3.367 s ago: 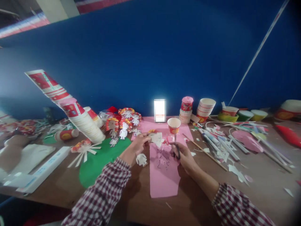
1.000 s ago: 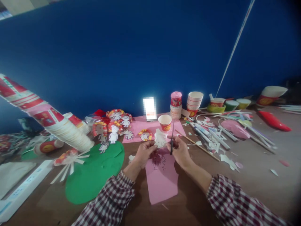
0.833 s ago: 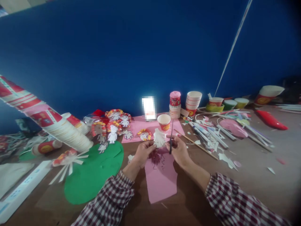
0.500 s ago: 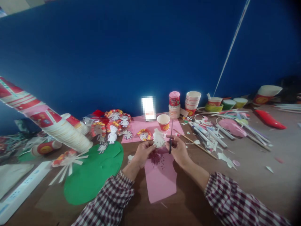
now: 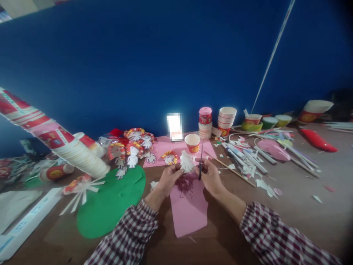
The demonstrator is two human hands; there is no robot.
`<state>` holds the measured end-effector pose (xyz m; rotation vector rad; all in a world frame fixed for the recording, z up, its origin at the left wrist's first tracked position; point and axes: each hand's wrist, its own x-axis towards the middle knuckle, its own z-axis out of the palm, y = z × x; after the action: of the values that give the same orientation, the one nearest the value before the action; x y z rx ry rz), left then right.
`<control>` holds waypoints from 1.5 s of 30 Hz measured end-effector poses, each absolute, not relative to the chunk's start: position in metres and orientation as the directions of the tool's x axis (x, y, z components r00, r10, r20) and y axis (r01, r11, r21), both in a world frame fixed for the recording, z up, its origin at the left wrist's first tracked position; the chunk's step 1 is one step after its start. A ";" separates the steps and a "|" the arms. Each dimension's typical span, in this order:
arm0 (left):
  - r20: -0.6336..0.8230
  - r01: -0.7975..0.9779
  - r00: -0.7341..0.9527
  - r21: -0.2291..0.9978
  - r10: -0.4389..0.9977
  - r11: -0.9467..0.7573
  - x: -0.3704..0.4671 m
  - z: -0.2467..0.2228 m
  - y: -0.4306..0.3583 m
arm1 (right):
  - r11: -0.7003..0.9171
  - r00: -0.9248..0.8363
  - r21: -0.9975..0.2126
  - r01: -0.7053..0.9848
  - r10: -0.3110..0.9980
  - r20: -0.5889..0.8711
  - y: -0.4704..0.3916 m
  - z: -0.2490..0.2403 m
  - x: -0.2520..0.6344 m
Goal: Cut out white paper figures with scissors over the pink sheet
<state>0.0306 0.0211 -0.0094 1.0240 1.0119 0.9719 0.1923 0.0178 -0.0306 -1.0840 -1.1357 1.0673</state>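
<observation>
Left hand (image 5: 170,180) is pinching a paper shape (image 5: 186,162), right hand (image 5: 211,178) is gripping scissors (image 5: 200,167); they're likely trimming, the next snip needing care.

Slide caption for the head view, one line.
Left hand holds a white paper cutout above pink paper; right hand holds scissors.

- The person's left hand (image 5: 168,180) pinches a white paper cutout (image 5: 187,162) by its lower edge.
- The right hand (image 5: 211,178) grips dark-handled scissors (image 5: 200,170), blades upward, just beside the cutout.
- Below the hands lies a pink paper strip (image 5: 189,219) with dark pen lines.
- A single paper cup (image 5: 193,148) stands beyond the cutout.
- A green paper oval (image 5: 109,206) lies to the left, near a leaning stack of paper cups (image 5: 82,159).
</observation>
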 end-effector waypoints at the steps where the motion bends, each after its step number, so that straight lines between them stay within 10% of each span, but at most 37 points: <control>1: -0.171 -0.149 0.270 0.965 0.947 0.217 0.032 -0.008 0.020 | 0.151 0.107 -0.985 -0.084 0.984 0.142 0.017 -0.030 0.192; 16: -0.251 -0.317 0.162 0.903 0.954 0.291 0.038 0.013 0.020 | 0.100 -0.062 -0.963 -0.252 0.991 0.119 0.000 -0.008 0.181; 30: -0.014 0.024 0.239 1.000 0.971 0.009 0.005 0.016 0.042 | -0.037 -0.340 -0.981 -0.192 0.940 0.031 0.003 -0.002 0.195; 45: -0.095 -0.300 0.127 0.945 0.987 0.129 0.003 0.014 0.036 | 0.193 -0.449 -0.977 0.087 0.883 0.135 -0.007 0.004 0.189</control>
<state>0.0032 0.0362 0.0139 0.9497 0.9523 1.1782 0.1894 -0.0073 0.0036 -0.9211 -1.7154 1.3339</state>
